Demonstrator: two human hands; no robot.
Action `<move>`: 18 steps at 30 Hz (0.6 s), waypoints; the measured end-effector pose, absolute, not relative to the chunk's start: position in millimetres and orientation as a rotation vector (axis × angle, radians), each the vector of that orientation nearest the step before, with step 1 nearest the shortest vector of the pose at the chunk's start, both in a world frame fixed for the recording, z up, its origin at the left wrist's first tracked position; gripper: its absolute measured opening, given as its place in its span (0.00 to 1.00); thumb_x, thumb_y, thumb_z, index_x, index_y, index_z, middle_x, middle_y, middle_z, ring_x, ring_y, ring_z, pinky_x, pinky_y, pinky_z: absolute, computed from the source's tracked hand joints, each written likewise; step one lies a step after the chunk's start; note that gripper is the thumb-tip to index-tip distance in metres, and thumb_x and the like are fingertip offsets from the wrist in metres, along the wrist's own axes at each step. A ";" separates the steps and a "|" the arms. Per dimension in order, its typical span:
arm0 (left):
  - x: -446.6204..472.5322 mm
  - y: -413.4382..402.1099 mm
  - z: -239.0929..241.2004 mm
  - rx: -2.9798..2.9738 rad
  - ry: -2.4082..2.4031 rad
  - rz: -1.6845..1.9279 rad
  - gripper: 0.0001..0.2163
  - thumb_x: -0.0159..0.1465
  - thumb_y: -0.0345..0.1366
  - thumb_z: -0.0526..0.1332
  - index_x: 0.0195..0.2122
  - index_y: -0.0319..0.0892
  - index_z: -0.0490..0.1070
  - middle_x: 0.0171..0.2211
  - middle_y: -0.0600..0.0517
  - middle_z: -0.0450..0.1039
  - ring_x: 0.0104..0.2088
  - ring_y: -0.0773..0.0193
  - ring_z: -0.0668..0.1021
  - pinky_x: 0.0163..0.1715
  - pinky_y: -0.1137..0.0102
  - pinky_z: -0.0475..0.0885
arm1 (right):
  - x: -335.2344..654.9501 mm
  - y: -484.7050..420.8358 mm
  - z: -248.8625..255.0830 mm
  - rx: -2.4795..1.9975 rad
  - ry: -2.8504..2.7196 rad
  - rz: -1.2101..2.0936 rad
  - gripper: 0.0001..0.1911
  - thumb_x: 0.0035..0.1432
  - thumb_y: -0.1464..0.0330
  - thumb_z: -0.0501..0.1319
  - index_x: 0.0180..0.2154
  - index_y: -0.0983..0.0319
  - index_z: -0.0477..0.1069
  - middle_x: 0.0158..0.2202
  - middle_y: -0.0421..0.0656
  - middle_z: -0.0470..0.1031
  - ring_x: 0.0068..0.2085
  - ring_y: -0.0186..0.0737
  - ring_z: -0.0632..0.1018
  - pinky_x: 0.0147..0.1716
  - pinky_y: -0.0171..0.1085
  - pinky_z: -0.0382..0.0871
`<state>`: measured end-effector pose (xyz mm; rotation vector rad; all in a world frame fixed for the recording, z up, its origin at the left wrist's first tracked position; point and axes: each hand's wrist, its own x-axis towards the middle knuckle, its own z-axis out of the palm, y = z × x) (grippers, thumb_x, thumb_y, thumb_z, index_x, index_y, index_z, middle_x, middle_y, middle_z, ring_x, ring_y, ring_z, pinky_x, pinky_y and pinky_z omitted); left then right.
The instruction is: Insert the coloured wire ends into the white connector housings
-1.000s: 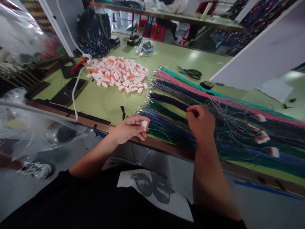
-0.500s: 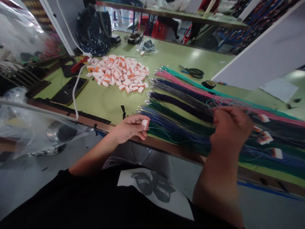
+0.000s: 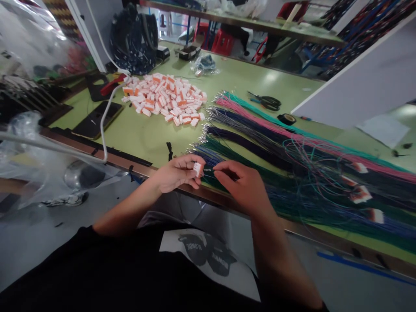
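Between the thumb and fingers of my left hand [image 3: 178, 174] is a small white and orange connector housing [image 3: 198, 169], above the table's front edge. My right hand [image 3: 242, 184] pinches a thin wire just right of it, the wire's metal terminal [image 3: 208, 170] pointing at the housing with a small gap between them. The wire's colour is hard to make out. Beneath and beyond my hands lie long bundles of green, blue, black, grey, pink and teal wires [image 3: 247, 134], their metal ends toward the left.
A heap of connector housings [image 3: 165, 97] lies at the back left. Several housings with wires in them [image 3: 360, 193] rest on the bundles at right. Also on the table are a phone [image 3: 97, 120], cutters [image 3: 266, 102], black tape [image 3: 286, 119] and a white cable [image 3: 104, 130].
My right hand has moved left from over the wire bundles to beside the housing, bringing a wire end with it. My left hand has stayed in place with the housing.
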<state>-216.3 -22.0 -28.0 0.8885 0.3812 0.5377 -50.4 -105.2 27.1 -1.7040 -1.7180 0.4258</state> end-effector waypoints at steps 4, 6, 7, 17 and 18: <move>-217.9 -22.7 -26.8 0.924 0.371 0.537 0.11 0.51 0.26 0.65 0.36 0.38 0.68 0.26 0.55 0.71 0.26 0.70 0.76 0.27 0.75 0.75 | -54.3 -103.6 17.5 -1.726 -1.722 0.345 0.07 0.51 0.70 0.55 0.26 0.59 0.71 0.25 0.39 0.75 0.27 0.34 0.73 0.28 0.33 0.63; -218.3 -22.3 -27.5 0.924 0.362 0.541 0.12 0.51 0.26 0.66 0.36 0.39 0.68 0.27 0.55 0.71 0.26 0.70 0.76 0.27 0.76 0.75 | -55.9 -104.2 14.5 -1.751 -1.737 0.288 0.07 0.50 0.70 0.55 0.24 0.59 0.70 0.25 0.40 0.75 0.27 0.35 0.73 0.28 0.33 0.62; -218.2 -22.0 -28.2 0.922 0.358 0.546 0.12 0.51 0.26 0.66 0.36 0.39 0.68 0.27 0.55 0.71 0.26 0.70 0.76 0.27 0.76 0.75 | -56.7 -104.4 13.3 -1.762 -1.745 0.265 0.07 0.50 0.70 0.55 0.24 0.59 0.70 0.24 0.40 0.74 0.27 0.35 0.73 0.28 0.33 0.62; -217.3 -22.7 -30.7 0.947 0.376 0.572 0.11 0.53 0.27 0.65 0.38 0.39 0.68 0.27 0.55 0.71 0.26 0.70 0.76 0.27 0.76 0.74 | -63.1 -104.5 6.1 -1.860 -1.785 0.208 0.08 0.49 0.69 0.54 0.22 0.59 0.69 0.23 0.40 0.73 0.26 0.36 0.71 0.27 0.34 0.59; -217.1 -23.3 -30.5 0.954 0.380 0.583 0.11 0.53 0.28 0.65 0.38 0.39 0.68 0.26 0.55 0.71 0.26 0.70 0.76 0.26 0.76 0.74 | -63.5 -104.3 6.0 -1.883 -1.787 0.208 0.08 0.49 0.69 0.53 0.22 0.59 0.69 0.23 0.40 0.73 0.26 0.36 0.71 0.27 0.34 0.58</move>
